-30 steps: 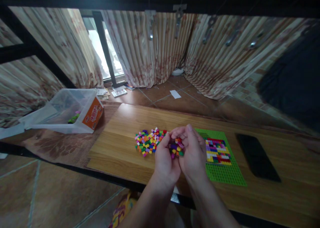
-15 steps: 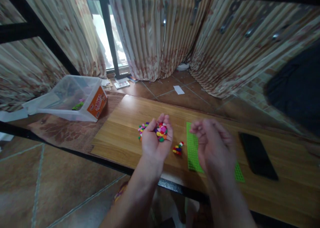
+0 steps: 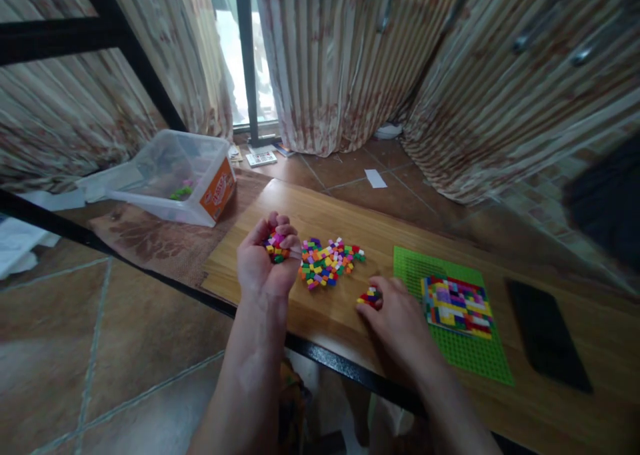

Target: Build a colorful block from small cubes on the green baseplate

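Palm up and fingers curled, my left hand (image 3: 267, 262) cups a handful of small coloured toy bricks (image 3: 277, 245). A loose heap of the same toy bricks (image 3: 327, 263) lies on the wooden board just right of it. My right hand (image 3: 400, 315) reaches down to the board, thumb and fingertips closed around a small cluster of toy bricks (image 3: 369, 298), partly hidden by the fingers. Beyond that hand, a multicoloured block of joined bricks (image 3: 459, 306) sits on a green studded baseplate (image 3: 483, 365).
A black phone (image 3: 547, 332) lies right of the baseplate. At the far left stands a clear plastic bin (image 3: 173, 152) with an orange label and a few green and pink pieces inside. The board's dark front edge (image 3: 345, 368) runs below my forearms.
My left hand has moved left off the heap, its fingers curling more around the bricks. My right hand has left the baseplate for the small cluster, uncovering the block. The view has shifted.
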The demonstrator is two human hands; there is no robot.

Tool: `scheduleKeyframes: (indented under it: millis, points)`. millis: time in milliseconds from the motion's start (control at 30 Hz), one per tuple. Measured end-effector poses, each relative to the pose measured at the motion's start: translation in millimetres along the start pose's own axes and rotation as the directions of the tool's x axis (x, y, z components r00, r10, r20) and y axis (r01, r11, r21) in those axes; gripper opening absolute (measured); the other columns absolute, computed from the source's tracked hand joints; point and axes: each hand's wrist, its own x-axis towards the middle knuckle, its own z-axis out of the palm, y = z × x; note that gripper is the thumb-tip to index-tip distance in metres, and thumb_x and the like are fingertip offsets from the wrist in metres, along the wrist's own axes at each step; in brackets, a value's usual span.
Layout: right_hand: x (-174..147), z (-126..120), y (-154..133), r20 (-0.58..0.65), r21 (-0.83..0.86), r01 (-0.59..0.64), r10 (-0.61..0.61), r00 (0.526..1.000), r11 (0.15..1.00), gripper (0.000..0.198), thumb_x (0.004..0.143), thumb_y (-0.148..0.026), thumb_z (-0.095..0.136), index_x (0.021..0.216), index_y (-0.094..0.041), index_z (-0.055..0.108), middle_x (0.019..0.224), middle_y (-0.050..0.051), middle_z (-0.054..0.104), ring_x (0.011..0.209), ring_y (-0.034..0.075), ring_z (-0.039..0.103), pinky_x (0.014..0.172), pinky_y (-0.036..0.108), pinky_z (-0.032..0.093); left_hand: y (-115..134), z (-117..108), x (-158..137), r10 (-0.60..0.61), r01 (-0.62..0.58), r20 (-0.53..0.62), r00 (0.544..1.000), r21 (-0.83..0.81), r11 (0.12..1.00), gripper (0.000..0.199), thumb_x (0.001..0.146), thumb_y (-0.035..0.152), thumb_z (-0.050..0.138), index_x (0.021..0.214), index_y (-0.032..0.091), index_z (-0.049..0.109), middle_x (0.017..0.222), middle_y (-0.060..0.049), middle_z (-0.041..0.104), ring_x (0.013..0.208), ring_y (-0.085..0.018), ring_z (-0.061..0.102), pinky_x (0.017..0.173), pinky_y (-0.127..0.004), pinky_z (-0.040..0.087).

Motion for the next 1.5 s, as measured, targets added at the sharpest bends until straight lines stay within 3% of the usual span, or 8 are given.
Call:
scheduleKeyframes:
  millis: [133,267,500,733,933,1167,1500]
  points:
    - [16.0,7.8,-10.2,-0.004,0.199,-0.002,0.003,1.000,0.980,0.023,0.078,-0.024,0.061,0.100,-0.019,0.066,0.091,0.006,0.063,0.068,0.019,0.063,0.067,0.035,0.051,5.2,-2.1,1.1,0.059,-0.058,-0.016,0.998,0.067,0.996,0.025,0.091,0.011,0.038,0.074,0.013,0.056,0.064,-0.002,0.054,0.049,-0.004,0.048,0.042,-0.012,0.034]
    - [16.8,8.2,-32.0,-0.073,0.344,0.075,-0.053,0.996,0.936,0.021,0.085,-0.027,0.058,0.102,-0.021,0.069,0.102,0.008,0.061,0.080,0.019,0.064,0.074,0.035,0.053,5.6,-1.4,1.5,0.058,-0.055,-0.047,0.997,0.069,0.996,0.026,0.091,0.012,0.038,0.073,0.013,0.057,0.064,-0.002,0.053,0.049,-0.004,0.047,0.042,-0.012,0.034]
    - [12.3,25.3,-70.4,-0.072,0.274,0.185,-0.172,0.983,0.944,0.016,0.088,-0.026,0.059,0.095,-0.020,0.071,0.105,0.010,0.060,0.098,0.025,0.060,0.088,0.040,0.050,6.6,-2.0,-0.1,0.047,-0.041,-0.067,0.997,0.091,0.995,0.026,0.091,0.013,0.040,0.072,0.013,0.058,0.065,-0.002,0.054,0.050,-0.004,0.046,0.044,-0.014,0.035]
    - [17.5,25.8,-51.8,-0.014,0.240,0.170,-0.172,0.985,0.956,0.017,0.086,-0.016,0.056,0.093,-0.016,0.071,0.102,0.011,0.061,0.094,0.023,0.061,0.086,0.037,0.050,7.8,-3.6,0.2,0.015,-0.014,-0.039,0.999,0.032,0.999,0.027,0.092,0.014,0.039,0.072,0.013,0.057,0.064,-0.001,0.053,0.049,-0.003,0.047,0.043,-0.013,0.034]
    - [14.8,16.3,-29.6,0.001,0.263,0.099,-0.103,0.995,0.960,0.016,0.083,-0.020,0.059,0.094,-0.018,0.070,0.103,0.007,0.060,0.083,0.019,0.063,0.078,0.035,0.051,6.1,-1.1,-1.3,-0.062,0.060,-0.041,0.997,-0.047,0.997,0.030,0.095,0.016,0.035,0.075,0.011,0.056,0.064,-0.001,0.055,0.049,-0.003,0.048,0.042,-0.011,0.034]
    - [16.1,13.2,-30.8,0.007,0.182,0.101,-0.104,0.995,0.978,0.015,0.082,-0.022,0.061,0.093,-0.018,0.069,0.103,0.007,0.059,0.082,0.020,0.062,0.076,0.035,0.050,2.9,0.1,-1.1,-0.078,0.077,-0.038,0.996,-0.040,0.996,0.030,0.095,0.016,0.034,0.075,0.011,0.056,0.062,-0.001,0.055,0.048,-0.003,0.049,0.042,-0.012,0.034]
    - [19.9,17.0,-31.5,-0.008,0.194,0.155,-0.156,0.988,0.969,0.020,0.089,-0.019,0.048,0.085,-0.018,0.068,0.097,0.009,0.059,0.090,0.022,0.061,0.081,0.036,0.048,0.0,-0.3,0.2,-0.083,0.082,-0.039,0.996,-0.022,0.996,0.030,0.095,0.015,0.034,0.075,0.011,0.056,0.063,-0.002,0.055,0.048,-0.004,0.049,0.042,-0.012,0.034]
